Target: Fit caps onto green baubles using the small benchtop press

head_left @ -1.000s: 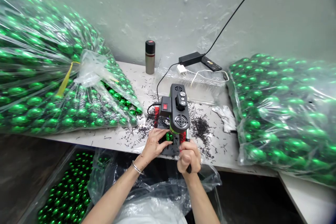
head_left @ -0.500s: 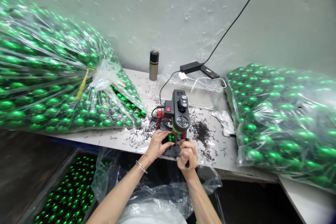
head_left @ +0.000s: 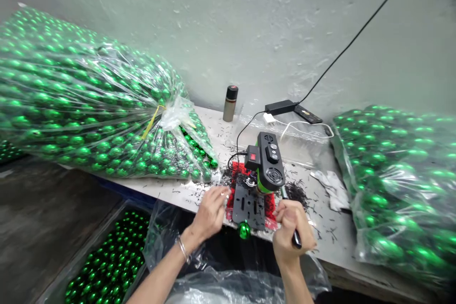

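My right hand [head_left: 294,230] is wrapped around the black handle [head_left: 296,239] of a lever on a small black bench press machine [head_left: 270,166]. My left hand [head_left: 211,210] is beside the left edge of the machine's slotted base plate [head_left: 248,205]. Its fingers are loosely bent and hold nothing that I can see. A shiny green bauble [head_left: 244,230] is at the front edge of the plate, apart from both hands. Red material [head_left: 270,209] shows under and around the plate.
Large clear bags of green baubles lie at the left [head_left: 107,123] and right [head_left: 402,185]. Behind the machine are a bottle [head_left: 230,104], a power adapter [head_left: 281,106] and a clear plastic tray [head_left: 302,149]. Black shavings [head_left: 295,193] litter the table. A bauble-filled crate [head_left: 107,256] stands below left.
My left hand has let go of the bauble and moved left. The bauble has gone from under the machine head to the plate's front edge. The view has shifted left.
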`<state>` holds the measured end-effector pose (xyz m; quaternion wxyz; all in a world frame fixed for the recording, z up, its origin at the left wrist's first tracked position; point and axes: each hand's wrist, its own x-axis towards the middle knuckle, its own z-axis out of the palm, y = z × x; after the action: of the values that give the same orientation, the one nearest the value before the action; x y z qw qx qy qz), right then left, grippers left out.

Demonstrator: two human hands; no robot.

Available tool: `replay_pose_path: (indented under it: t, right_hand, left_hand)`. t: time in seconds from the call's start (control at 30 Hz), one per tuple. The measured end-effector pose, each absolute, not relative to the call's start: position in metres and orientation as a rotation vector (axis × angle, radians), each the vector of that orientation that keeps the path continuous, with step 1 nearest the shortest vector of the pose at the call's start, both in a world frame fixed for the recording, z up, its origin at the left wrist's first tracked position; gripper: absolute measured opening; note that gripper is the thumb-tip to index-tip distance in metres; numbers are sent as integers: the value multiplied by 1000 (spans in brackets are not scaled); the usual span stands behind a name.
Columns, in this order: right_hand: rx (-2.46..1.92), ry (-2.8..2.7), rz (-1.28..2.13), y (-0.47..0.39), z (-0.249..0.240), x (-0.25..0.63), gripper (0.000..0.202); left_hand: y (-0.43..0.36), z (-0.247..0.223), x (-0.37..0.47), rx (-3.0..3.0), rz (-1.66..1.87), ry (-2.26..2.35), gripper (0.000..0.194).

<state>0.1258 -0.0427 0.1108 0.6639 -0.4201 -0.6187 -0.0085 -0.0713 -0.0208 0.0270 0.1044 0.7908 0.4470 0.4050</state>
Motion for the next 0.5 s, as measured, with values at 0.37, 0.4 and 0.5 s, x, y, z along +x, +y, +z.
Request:
replay_pose_path:
  t: [0.37, 0.4, 0.5]
  right_hand:
    - [-950, -1460, -43, -44, 106, 130, 29]
    - [-953, -1465, -45, -44, 105, 130, 29]
    - [-944, -1452, -54, -44, 104, 129, 29]
  left_hand:
    - [98, 49, -91, 2175, 927, 1837, 13]
    - [91, 51, -94, 2125, 966, 1810, 20]
    - [64, 58, -101, 1692, 1150, 1527, 45]
